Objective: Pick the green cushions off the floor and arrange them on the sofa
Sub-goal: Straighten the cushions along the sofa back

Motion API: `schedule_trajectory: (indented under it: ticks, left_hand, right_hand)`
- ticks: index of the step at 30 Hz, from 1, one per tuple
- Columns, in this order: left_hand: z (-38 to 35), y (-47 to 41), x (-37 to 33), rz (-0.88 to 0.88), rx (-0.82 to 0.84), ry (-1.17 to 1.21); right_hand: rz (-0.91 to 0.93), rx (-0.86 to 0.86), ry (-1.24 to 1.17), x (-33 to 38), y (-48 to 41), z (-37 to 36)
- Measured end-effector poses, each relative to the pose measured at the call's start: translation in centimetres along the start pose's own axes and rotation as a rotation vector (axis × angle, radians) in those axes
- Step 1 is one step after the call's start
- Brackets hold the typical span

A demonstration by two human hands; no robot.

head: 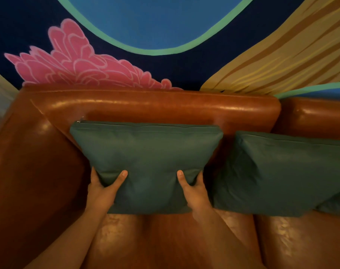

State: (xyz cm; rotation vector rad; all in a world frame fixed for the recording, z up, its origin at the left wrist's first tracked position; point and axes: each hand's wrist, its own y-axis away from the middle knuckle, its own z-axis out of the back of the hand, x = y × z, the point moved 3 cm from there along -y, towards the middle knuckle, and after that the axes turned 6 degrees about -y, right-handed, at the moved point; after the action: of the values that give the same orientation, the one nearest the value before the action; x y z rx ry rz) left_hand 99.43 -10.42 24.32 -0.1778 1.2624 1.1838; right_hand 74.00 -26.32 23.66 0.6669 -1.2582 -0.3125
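A green cushion (146, 152) stands upright on the seat of the brown leather sofa (155, 105), leaning on its backrest. My left hand (103, 189) grips the cushion's lower left corner, thumb on the front and fingers behind. My right hand (194, 189) grips the lower right corner the same way. A second green cushion (282, 171) leans against the backrest just to the right, close to the first one.
The sofa's left armrest (29, 162) rises beside the held cushion. Bare seat leather (165, 239) lies in front of both cushions. A painted wall (165, 26) with pink, blue and yellow shapes stands behind the sofa.
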Motion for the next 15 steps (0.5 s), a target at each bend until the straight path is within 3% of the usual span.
schedule_trajectory:
  ticks: [4,6,8,11,15]
  left_hand:
    - [0.6,1.6,0.1,-0.017,-0.004,0.087]
    - [1.2,2.7,0.9,0.065,-0.039,0.139]
    - [1.3,3.1,2.2,0.234,-0.062,0.208]
    - [0.0,3.2,3.0,0.436,0.009,0.395]
    - [-1.1,2.0,1.8,0.453,0.131,0.456]
  right_hand:
    - [0.027,0.026,-0.105,1.0,1.8,0.4]
    - [-0.014,-0.027,-0.2,0.3,2.8,1.2]
    - [-0.142,-0.084,-0.232,-1.0,3.6,1.7]
    - [-0.373,-0.035,-0.368,-2.4,4.5,0.4]
    - [-0.406,-0.057,-0.454,-2.8,3.8,-1.0]
